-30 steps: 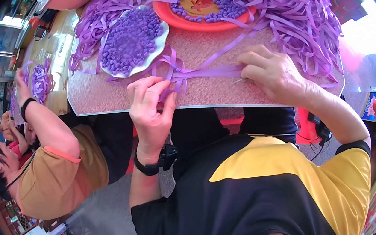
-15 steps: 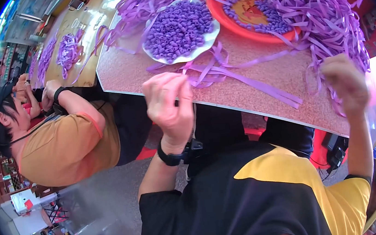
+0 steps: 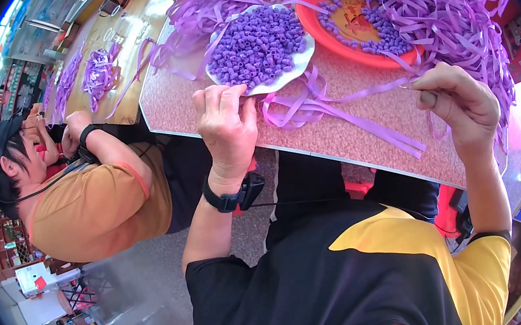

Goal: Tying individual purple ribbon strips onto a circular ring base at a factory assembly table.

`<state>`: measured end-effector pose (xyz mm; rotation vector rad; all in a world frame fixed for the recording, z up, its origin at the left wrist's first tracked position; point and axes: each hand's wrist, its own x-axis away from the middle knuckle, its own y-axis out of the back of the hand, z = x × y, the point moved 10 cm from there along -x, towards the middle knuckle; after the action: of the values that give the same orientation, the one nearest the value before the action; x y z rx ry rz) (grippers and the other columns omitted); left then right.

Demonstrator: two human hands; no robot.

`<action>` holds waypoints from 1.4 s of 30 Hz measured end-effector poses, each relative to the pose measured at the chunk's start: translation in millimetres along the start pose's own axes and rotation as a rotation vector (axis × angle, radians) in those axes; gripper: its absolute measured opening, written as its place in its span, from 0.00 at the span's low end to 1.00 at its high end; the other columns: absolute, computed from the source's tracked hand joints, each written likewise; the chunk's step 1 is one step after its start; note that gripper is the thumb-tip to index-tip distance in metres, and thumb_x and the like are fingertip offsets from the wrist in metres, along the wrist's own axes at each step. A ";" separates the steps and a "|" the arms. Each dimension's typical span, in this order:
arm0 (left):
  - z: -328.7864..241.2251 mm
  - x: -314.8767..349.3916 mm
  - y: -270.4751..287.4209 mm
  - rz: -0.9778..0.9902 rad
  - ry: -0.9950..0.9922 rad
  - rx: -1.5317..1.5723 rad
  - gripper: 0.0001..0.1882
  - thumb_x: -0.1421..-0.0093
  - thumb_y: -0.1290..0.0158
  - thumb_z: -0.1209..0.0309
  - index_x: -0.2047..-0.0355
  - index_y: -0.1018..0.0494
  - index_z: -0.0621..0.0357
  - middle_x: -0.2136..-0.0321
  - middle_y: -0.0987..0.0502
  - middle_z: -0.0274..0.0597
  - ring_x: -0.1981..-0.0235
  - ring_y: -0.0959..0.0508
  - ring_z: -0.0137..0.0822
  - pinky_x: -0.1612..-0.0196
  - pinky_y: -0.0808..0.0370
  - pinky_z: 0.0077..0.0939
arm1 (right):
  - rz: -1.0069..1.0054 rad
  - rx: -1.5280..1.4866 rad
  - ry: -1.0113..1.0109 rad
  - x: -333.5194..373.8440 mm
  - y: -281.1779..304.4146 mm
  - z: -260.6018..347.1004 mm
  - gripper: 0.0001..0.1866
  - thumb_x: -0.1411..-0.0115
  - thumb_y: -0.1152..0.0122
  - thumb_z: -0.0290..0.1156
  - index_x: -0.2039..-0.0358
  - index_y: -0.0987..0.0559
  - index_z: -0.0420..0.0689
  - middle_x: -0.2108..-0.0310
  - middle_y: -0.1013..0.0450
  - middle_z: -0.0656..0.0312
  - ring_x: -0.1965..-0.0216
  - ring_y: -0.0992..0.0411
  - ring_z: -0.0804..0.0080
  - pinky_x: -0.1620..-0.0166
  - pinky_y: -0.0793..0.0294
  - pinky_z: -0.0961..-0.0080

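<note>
My left hand (image 3: 226, 131) is at the near-left rim of a white scalloped plate (image 3: 301, 68). Its fingers are curled with the thumb close to them; what they hold, if anything, is hidden. Purple beads (image 3: 256, 44) are heaped on that plate, just beyond my fingertips. Over the right part of the table, my right hand (image 3: 459, 104) pinches a thin, shiny, needle-like piece (image 3: 405, 87) between thumb and forefinger. Between the hands, loops of lilac ribbon (image 3: 296, 110) lie on the tabletop, with two loose tails running right.
Beyond lies a red-orange plate (image 3: 361, 58) with more beads. Ribbon piles (image 3: 442, 7) cover the table's far right and back. At left, a co-worker (image 3: 92, 207) sits by a wooden table (image 3: 120, 88) with ribbon bundles. The speckled tabletop's near edge (image 3: 311, 153) faces me.
My left hand has gone forward to the plate's rim. The right hand, blurred before, has come lower and now shows a clear pinch. The view has shifted slightly.
</note>
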<state>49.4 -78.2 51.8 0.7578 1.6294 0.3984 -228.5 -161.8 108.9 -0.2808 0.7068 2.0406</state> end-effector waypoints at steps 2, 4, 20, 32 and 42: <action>1.0 -1.0 -0.9 -0.005 -0.013 0.010 0.15 0.57 0.36 0.83 0.66 0.23 0.60 0.69 0.25 0.42 0.64 0.26 0.45 0.60 0.27 0.39 | -0.004 -0.003 -0.011 -1.3 -1.8 -6.7 0.09 0.42 0.38 0.15 0.60 0.20 0.33 0.69 0.26 0.63 0.68 0.27 0.79 0.63 0.29 0.85; 1.2 -1.4 -1.3 -0.007 -0.027 0.020 0.14 0.57 0.36 0.83 0.67 0.23 0.60 0.70 0.25 0.42 0.64 0.26 0.45 0.60 0.27 0.39 | 0.001 -0.007 -0.015 -0.4 -3.2 -11.1 0.09 0.42 0.38 0.15 0.60 0.20 0.33 0.69 0.26 0.63 0.68 0.27 0.80 0.63 0.29 0.85; -64.6 5.2 -79.5 0.321 0.993 2.139 0.06 0.39 0.46 0.75 0.62 0.24 0.62 0.65 0.27 0.43 0.61 0.29 0.38 0.68 0.32 0.26 | 0.084 -0.014 -0.138 9.3 -26.4 -34.6 0.08 0.41 0.41 0.15 0.60 0.20 0.36 0.71 0.24 0.64 0.71 0.28 0.81 0.65 0.28 0.83; -138.0 6.6 -127.8 0.311 1.086 2.412 0.10 0.31 0.48 0.69 0.51 0.25 0.53 0.58 0.23 0.41 0.57 0.24 0.37 0.60 0.28 0.30 | -0.086 -0.168 -0.165 10.2 -13.4 -41.6 0.07 0.38 0.40 0.18 0.60 0.20 0.39 0.77 0.28 0.68 0.75 0.33 0.84 0.70 0.32 0.83; -132.5 4.2 -127.2 0.267 0.950 2.217 0.09 0.30 0.49 0.70 0.51 0.26 0.53 0.60 0.21 0.38 0.56 0.22 0.33 0.60 0.27 0.29 | -0.122 -0.090 -0.162 10.1 -9.0 -43.3 0.06 0.39 0.39 0.18 0.61 0.20 0.38 0.77 0.28 0.68 0.75 0.33 0.85 0.71 0.33 0.83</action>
<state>-111.0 -147.3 -5.2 2.6314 2.3850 -1.4739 -229.9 -176.3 65.9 -0.2023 0.4877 1.9561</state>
